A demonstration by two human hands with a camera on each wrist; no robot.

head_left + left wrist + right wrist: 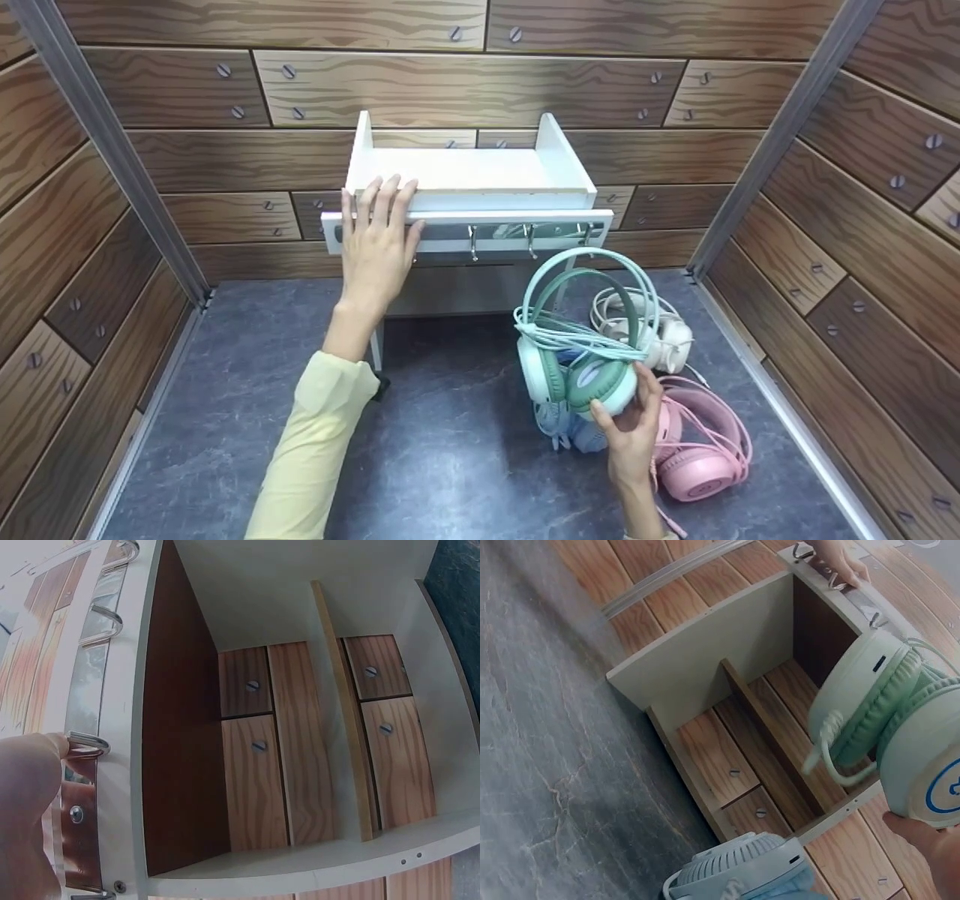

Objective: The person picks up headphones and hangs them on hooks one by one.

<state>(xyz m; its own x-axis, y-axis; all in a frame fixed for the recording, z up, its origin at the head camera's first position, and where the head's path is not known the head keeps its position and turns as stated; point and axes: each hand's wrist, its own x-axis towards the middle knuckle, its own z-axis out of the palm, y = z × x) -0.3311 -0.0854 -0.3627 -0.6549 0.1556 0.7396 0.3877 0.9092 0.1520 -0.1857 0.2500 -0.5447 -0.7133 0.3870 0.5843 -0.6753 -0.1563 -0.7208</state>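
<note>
Mint-green headphones [534, 371], their cable wound around the headband, are held up off the floor at the right. My right hand [634, 439] pinches one ear cup between thumb and fingers. In the right wrist view the two green-padded cups [862, 697] hang beside a white rack. My left hand [375, 255] rests on the front of that white rack [472, 172], its fingers laid straight over the hook rail [499, 232]. The left wrist view has its thumb [30, 772] touching close to a metal hook [90, 742].
Blue headphones [555, 424] lie partly hidden under the mint pair. White headphones [671, 349] sit behind, and pink headphones [701, 476] are at the right. Wood-patterned walls [465, 86] enclose the dark floor [442, 450] on three sides.
</note>
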